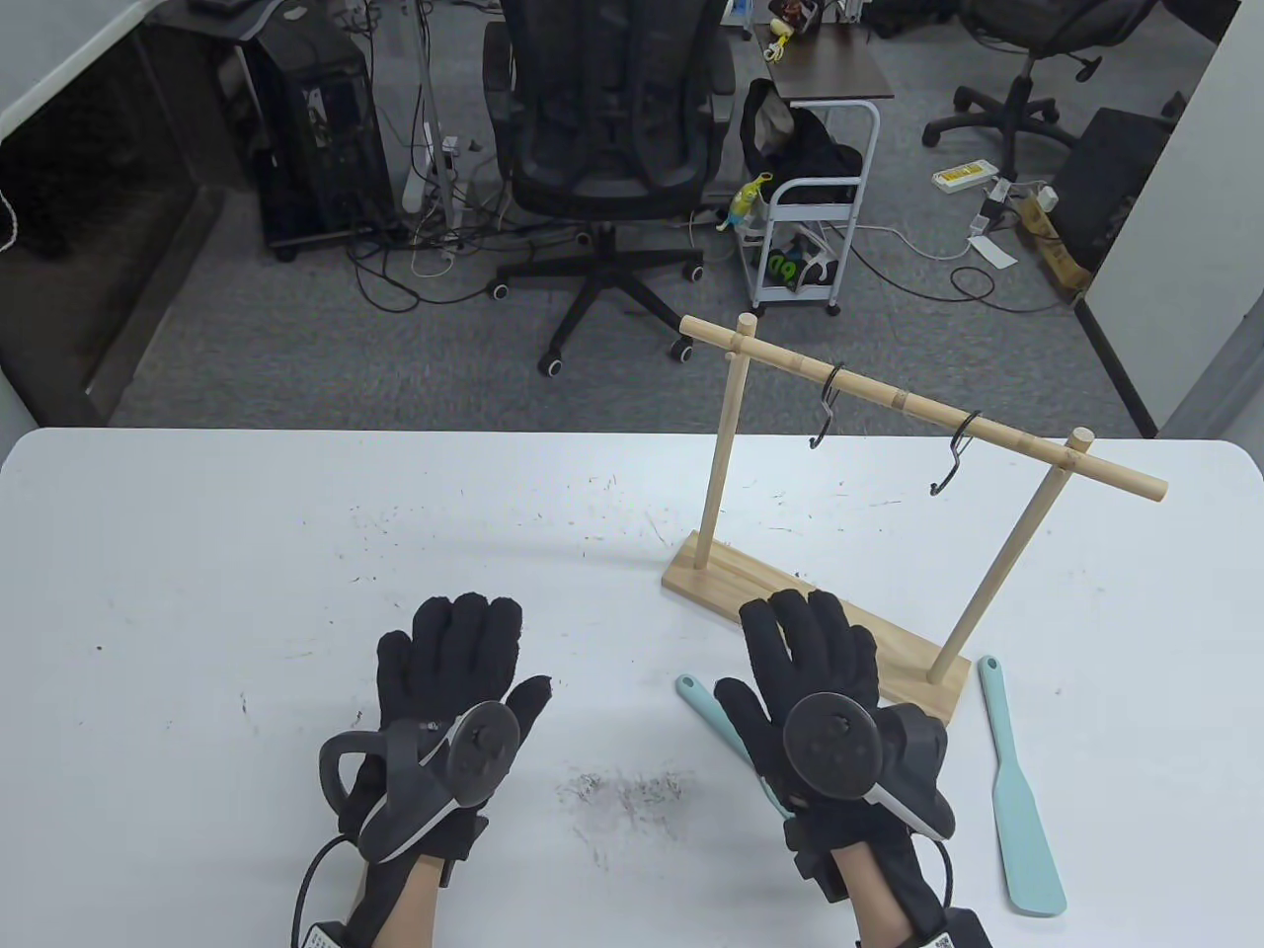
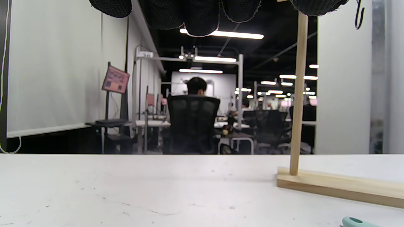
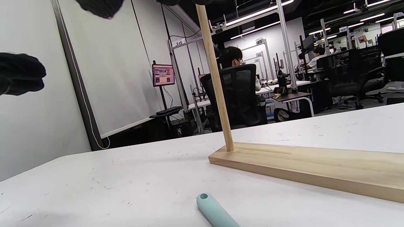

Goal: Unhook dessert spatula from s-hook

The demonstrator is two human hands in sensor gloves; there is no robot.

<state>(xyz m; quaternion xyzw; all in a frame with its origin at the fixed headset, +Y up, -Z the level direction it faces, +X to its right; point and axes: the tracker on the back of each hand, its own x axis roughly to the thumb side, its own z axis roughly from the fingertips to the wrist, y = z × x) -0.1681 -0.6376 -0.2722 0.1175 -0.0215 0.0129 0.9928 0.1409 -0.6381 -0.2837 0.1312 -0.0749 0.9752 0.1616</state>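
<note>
Nearest me, both gloved hands hover low over the white table [image 1: 197, 553], palms down, fingers spread, holding nothing. Left hand [image 1: 454, 681] sits well apart from the rack. Right hand [image 1: 815, 681] is over a teal dessert spatula [image 1: 706, 703] lying flat on the table w/ its handle end poking out by the thumb; rest is hidden under the glove. Second teal spatula [image 1: 1017, 800] lies flat to the right, just beside the wooden rack [image 1: 820, 612] base. Further back, two black s-hooks, left one [image 1: 828, 405] & right one [image 1: 953, 454], hang bare on the crossbar. Beyond: office chair [image 1: 612, 128], floor.
</note>
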